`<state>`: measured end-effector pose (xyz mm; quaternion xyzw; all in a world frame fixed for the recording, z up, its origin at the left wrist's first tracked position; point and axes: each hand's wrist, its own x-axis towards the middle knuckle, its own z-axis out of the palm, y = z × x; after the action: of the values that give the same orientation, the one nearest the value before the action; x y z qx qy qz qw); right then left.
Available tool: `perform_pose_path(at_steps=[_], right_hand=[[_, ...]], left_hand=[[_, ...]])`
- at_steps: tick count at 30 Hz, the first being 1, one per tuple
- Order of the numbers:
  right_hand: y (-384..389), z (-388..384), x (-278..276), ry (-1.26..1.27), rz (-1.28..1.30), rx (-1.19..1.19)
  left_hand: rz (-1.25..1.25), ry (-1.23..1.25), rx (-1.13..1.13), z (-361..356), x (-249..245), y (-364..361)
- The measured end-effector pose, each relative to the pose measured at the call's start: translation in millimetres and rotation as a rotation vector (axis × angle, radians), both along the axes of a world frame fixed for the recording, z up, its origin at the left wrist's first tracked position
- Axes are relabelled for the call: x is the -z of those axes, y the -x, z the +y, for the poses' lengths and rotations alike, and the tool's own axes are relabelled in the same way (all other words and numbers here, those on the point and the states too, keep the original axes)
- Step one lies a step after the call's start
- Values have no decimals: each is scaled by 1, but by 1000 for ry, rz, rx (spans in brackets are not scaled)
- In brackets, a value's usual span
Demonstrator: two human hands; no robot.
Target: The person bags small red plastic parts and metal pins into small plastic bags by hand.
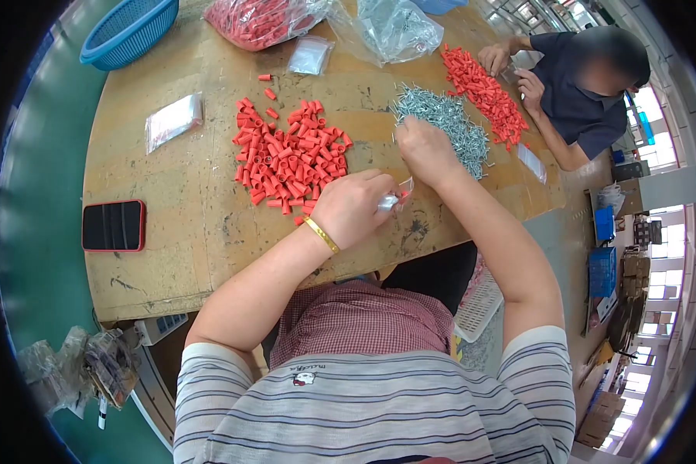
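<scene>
My left hand (pixel 356 205) is closed around a small clear plastic bag (pixel 389 202) with something red at its mouth, beside a pile of red plastic caps (pixel 290 155). My right hand (pixel 425 147) is at the near left edge of a heap of silver screws (pixel 445 124), its fingers drawn together. Whether it holds a screw is hidden. Beyond the screws lies a second pile of red pieces (pixel 483 93).
A co-worker (pixel 588 100) works at the right edge. On the table (pixel 170 271) lie a phone (pixel 114 226), clear bags (pixel 175 122), a blue basket (pixel 131 32), a large bag of red pieces (pixel 263 23) and a bag of screws (pixel 402 35).
</scene>
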<state>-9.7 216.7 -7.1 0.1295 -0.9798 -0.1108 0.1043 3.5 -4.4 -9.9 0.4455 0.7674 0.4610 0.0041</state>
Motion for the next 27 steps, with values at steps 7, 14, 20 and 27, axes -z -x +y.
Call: perform_pose_path(at_steps=[7, 14, 20, 27], right_hand=[[-33, 2, -22, 1260, -274, 265], [-76, -23, -40, 1076, -219, -61], [-87, -21, -46, 872, -151, -113], [-97, -28, -45, 1095, -83, 36]], left_hand=[[-14, 18, -10, -3, -3, 3], [68, 14, 4, -2, -1, 4], [142, 0, 30, -3, -6, 4], [113, -25, 55, -3, -8, 6]])
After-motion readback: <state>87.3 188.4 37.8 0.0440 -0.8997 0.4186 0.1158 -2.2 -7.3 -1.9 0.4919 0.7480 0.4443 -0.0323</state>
